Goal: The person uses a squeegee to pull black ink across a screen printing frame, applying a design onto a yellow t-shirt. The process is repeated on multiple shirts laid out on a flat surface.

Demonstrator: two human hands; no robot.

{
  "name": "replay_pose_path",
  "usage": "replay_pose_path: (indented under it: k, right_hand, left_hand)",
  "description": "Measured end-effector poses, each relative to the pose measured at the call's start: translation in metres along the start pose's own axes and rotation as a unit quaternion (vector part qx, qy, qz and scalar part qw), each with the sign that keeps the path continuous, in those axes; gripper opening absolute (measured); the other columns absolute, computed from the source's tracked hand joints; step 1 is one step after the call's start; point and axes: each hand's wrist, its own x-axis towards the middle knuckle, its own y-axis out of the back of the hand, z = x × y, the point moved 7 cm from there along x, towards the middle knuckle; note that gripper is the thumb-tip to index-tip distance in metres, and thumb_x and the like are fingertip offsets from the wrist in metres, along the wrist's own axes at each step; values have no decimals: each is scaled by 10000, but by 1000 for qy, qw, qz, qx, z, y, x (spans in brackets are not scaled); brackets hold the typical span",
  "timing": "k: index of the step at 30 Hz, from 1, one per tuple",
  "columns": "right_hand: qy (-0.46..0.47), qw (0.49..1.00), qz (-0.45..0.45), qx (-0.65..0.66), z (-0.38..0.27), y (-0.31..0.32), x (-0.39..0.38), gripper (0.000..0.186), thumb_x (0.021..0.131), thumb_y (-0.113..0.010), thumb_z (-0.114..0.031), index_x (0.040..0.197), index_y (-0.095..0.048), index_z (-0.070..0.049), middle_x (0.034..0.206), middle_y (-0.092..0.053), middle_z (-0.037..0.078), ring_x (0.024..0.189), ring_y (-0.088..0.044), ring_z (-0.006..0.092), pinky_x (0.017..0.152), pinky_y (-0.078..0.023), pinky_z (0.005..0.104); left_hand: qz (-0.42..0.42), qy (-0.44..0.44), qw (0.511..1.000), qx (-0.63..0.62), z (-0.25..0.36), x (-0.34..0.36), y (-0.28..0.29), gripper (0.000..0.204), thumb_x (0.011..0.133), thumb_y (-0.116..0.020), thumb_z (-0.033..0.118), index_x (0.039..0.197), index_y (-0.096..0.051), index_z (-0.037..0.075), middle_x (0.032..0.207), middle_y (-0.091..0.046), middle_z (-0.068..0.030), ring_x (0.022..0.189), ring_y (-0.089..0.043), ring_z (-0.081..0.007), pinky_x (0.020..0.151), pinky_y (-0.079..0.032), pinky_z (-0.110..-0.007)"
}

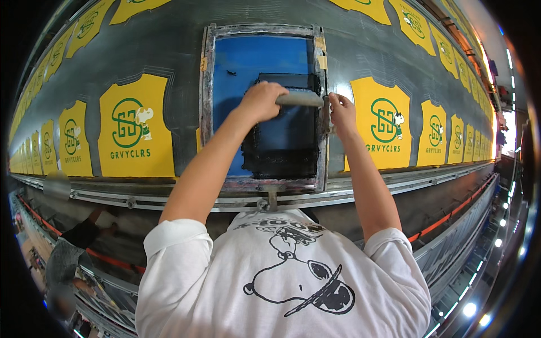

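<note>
long grey tbl (189, 50) w/ blue-mesh frame (207, 84) on it, btwn yellow shirt pcs (135, 135). squeegee (301, 99) over frame's upper r. part; l. hand (262, 101) wrapped round its handle, r. hand (342, 115) by frame's r. edge, fingers bent, can't tell if pinching.

the mesh (253, 56) is blue, blotted with black ink (282, 163). its frame (208, 84) is grey, smeared dark, with tan tape patches (320, 44). the squeegee (301, 99) is grey-beige. yellow fabric pieces (135, 127) carry green emblems (127, 125) and lettering (131, 154); the table (186, 73) is dark grey. the white shirt (236, 315) bears a black line-drawn dog (282, 280).
</note>
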Motion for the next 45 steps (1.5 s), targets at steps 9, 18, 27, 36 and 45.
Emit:
replay_pose_path:
  k: [9,18,27,36,45]
  right_hand:
    - [59,998,12,-34,-16,0,2,399,955,-723,-371,1154,-685,-28,729,-555,-15,576,-465,81,500,-361,263]
    - [225,972,66,11,-62,-94,-75,328,969,-730,-300,1153,-702,-30,857,-656,12,696,-544,56,603,-423,220]
    - [185,977,95,-38,-31,-354,-155,355,941,-672,-298,1161,-666,-21,941,-718,190,851,-688,321,821,-534,411]
    - [88,982,114,-122,-26,-452,-184,405,903,-712,-338,1230,-640,-110,920,-717,122,820,-687,256,797,-534,385]
    - [122,978,97,-138,-25,-462,-183,399,907,-713,-314,1241,-604,-124,895,-695,109,795,-670,218,768,-528,360]
  left_hand:
    - [48,-21,998,-19,82,-198,-76,659,687,-667,-7,1342,-636,59,1428,-600,-106,1347,-521,-305,1141,-401,-432]
    - [62,-11,997,-39,24,-246,16,601,662,-681,-37,1255,-686,60,1340,-657,-108,1276,-575,-308,1091,-462,-414]
    - [7,109,994,-8,-136,-359,167,534,672,-838,54,1191,-713,66,1265,-697,-99,1196,-624,-314,1050,-483,-394]
    - [-68,30,997,33,-217,-392,225,577,695,-675,-49,1263,-677,58,1320,-672,-122,1234,-606,-325,1058,-485,-412]
    - [0,40,998,47,-267,-277,308,394,844,-705,27,1236,-699,73,1235,-705,-147,1157,-645,-349,1012,-506,-417]
